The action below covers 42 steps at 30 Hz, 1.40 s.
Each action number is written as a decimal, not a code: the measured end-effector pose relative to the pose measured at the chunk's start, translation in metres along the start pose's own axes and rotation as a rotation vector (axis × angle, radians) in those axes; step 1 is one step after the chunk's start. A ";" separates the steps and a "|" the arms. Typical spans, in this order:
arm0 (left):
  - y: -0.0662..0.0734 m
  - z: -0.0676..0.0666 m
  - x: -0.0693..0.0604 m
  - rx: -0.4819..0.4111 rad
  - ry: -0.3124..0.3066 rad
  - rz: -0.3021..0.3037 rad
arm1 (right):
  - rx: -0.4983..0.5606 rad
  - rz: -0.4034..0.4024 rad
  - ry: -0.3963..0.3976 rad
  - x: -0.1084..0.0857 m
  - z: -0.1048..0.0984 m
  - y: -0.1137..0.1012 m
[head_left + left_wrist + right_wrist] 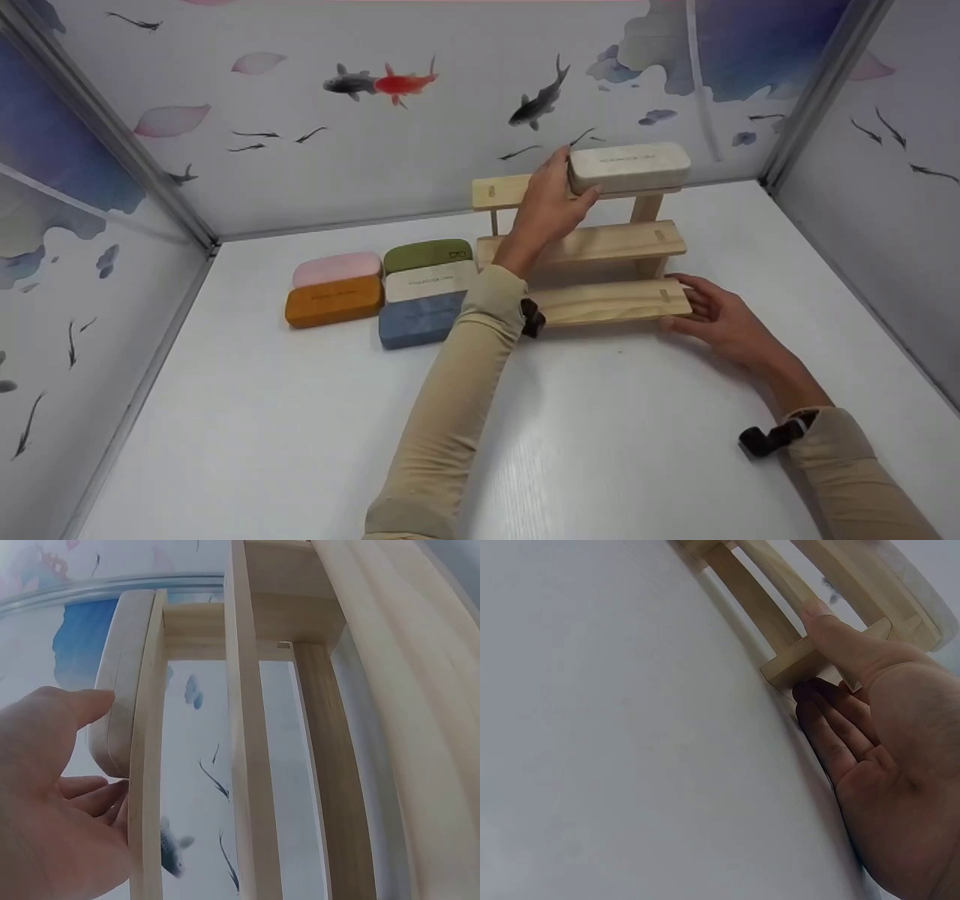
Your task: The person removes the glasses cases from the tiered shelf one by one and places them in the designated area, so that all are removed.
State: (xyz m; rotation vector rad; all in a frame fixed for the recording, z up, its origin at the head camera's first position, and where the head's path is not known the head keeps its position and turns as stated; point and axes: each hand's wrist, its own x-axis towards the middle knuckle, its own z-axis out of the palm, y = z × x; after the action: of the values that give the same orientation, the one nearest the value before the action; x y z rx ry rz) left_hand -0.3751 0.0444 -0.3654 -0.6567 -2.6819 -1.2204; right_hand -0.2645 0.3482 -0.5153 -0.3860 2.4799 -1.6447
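Note:
A wooden three-tier rack [600,244] stands towards the back of the white table. On its top shelf, at the right side, lies an off-white glasses case [630,169]. My left hand [551,206] holds this case at its left end, thumb on the front face, as the left wrist view also shows with the thumb on the case [124,675]. My right hand [724,322] grips the right end of the bottom shelf [615,301]; in the right wrist view the thumb lies over the wood and the fingers are curled beneath.
Left of the rack, glasses cases lie in two groups: pink [337,268] and orange [334,301], then green [427,255], white [430,280] and blue [420,321]. Printed panels in metal frames [810,97] wall in the table at the back and sides.

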 end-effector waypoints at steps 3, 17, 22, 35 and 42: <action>0.002 0.002 0.000 0.034 0.012 0.002 | 0.005 -0.003 0.000 0.000 0.000 0.000; 0.002 0.006 -0.004 0.054 0.054 -0.018 | 0.008 -0.016 -0.004 0.002 0.000 0.000; 0.002 0.004 -0.006 0.043 0.047 -0.019 | -0.004 -0.020 -0.002 0.002 0.001 0.000; 0.000 -0.002 -0.015 -0.057 0.034 0.017 | -0.021 -0.002 -0.004 0.002 0.000 0.000; -0.007 -0.002 -0.022 -0.116 0.115 0.071 | -0.017 0.000 0.009 0.001 0.000 0.000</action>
State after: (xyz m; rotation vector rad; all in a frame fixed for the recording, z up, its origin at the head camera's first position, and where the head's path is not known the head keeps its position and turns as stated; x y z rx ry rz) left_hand -0.3585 0.0315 -0.3753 -0.6687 -2.4888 -1.3598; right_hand -0.2649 0.3474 -0.5151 -0.3818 2.5017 -1.6300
